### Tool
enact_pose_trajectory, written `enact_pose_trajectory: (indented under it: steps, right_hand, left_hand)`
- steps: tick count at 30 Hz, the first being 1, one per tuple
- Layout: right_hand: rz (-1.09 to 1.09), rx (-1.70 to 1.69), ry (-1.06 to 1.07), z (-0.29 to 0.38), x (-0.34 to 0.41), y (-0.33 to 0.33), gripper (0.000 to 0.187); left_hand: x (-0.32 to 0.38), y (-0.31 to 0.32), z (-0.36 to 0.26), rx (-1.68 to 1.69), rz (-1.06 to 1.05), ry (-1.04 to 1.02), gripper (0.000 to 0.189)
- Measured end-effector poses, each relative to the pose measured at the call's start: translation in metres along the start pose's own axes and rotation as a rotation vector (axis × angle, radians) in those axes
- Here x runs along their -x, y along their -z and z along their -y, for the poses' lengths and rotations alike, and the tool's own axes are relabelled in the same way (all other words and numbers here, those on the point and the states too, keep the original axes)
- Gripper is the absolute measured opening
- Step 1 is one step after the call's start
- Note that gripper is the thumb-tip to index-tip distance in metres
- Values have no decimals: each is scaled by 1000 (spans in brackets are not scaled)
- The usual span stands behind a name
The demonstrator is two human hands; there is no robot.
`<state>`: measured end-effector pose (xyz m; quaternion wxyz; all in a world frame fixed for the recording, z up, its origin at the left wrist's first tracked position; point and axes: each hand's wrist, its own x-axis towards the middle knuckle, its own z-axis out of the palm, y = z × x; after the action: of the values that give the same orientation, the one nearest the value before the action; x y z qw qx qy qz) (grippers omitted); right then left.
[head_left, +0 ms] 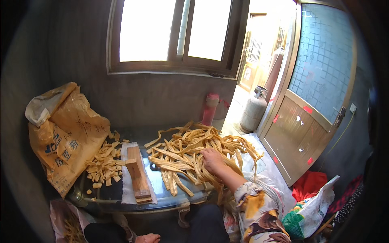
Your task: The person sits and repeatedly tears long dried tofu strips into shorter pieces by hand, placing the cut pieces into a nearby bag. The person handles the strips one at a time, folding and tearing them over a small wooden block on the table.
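Observation:
My right hand [211, 160] rests on a tangled heap of long yellow-tan strips, apparently dried tofu skin [177, 162]. Its fingers curl down among the strips; their tips are hidden, so a grip cannot be made out. Only part of my left hand [148, 238] shows at the bottom edge, low by my legs, its fingers cut off from view. Between the heap and a pile of short cut pieces [104, 164], a wooden block device [138, 173] with a raised cross-piece lies on a white cloth [125, 191]. A strip end pokes out at its left side.
A printed brown paper sack [70, 133] leans at the left of the glass-topped table [106, 205]. A pink bottle [210, 109] stands behind the heap. Beyond are a gas cylinder [253, 109] and an open door [307, 130]. Woven bags [313, 209] lie at the lower right.

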<state>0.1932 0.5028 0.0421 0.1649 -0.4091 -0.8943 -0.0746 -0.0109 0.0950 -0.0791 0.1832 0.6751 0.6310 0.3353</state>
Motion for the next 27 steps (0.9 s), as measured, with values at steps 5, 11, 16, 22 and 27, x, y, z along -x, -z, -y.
enact_pose_trajectory:
  steps: [5, 11, 16, 22, 27]
  right_hand:
    - [76, 141, -66, 10, -34, -29, 33]
    - [123, 106, -40, 32, -39, -1, 20]
    - [-73, -268, 6, 97, -7, 24, 17]
    - [-240, -700, 405, 157, 68, 66, 14]
    - [-47, -777, 629, 186, 118, 72, 23]
  left_hand:
    - [10, -1, 19, -101, 74, 129, 19]
    - [6, -3, 13, -113, 134, 143, 21]
    - [2, -1, 7, -96, 172, 170, 23]
    - [5, 7, -1, -96, 153, 190, 22]
    - [-1, 9, -14, -98, 146, 151, 20]
